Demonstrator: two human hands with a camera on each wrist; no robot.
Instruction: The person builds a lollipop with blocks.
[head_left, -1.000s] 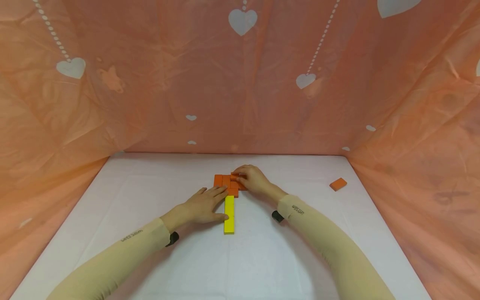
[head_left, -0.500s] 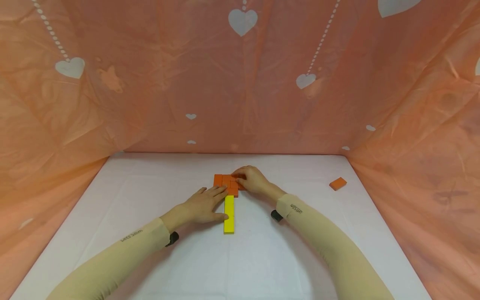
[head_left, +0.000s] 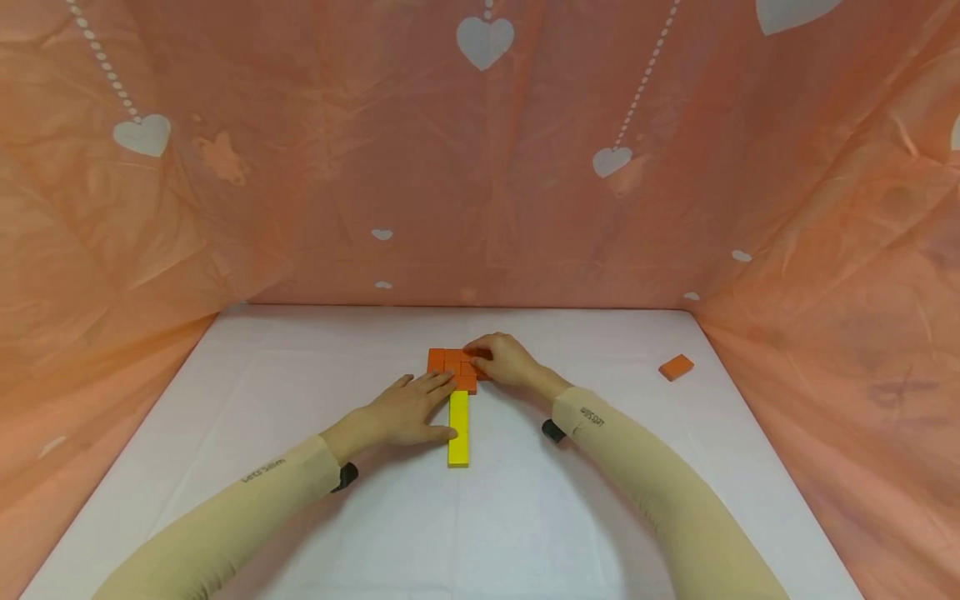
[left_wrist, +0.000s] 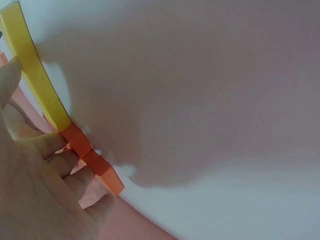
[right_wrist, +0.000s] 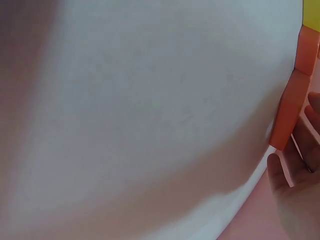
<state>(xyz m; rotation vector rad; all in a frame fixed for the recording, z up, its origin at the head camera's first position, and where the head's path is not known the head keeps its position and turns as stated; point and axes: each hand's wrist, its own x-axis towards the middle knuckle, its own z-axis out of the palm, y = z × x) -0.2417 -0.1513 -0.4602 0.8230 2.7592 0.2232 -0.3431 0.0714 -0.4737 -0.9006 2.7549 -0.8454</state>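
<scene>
Several flat orange blocks [head_left: 452, 360] lie together at the back middle of the table, and a yellow strip [head_left: 458, 450] runs from them toward the front. My left hand [head_left: 408, 412] lies along their left side, its extended fingers touching the orange blocks and its thumb against the yellow strip. In the left wrist view, the yellow strip [left_wrist: 35, 72] shows a seam near its orange end. My right hand [head_left: 510, 360] pinches an orange block at the group's upper right, partly hiding it. Orange side faces [right_wrist: 290, 110] show beside the right fingers in the right wrist view.
One loose orange block [head_left: 677, 367] lies far to the right, near the table's right edge. A white cloth [head_left: 360, 533] covers the table. Orange-pink curtains [head_left: 315, 183] with white hearts stand behind and on both sides.
One second ago the right hand's orange block sat raised and tilted above the others; it has gone down level with the group. The left hand has stayed in place.
</scene>
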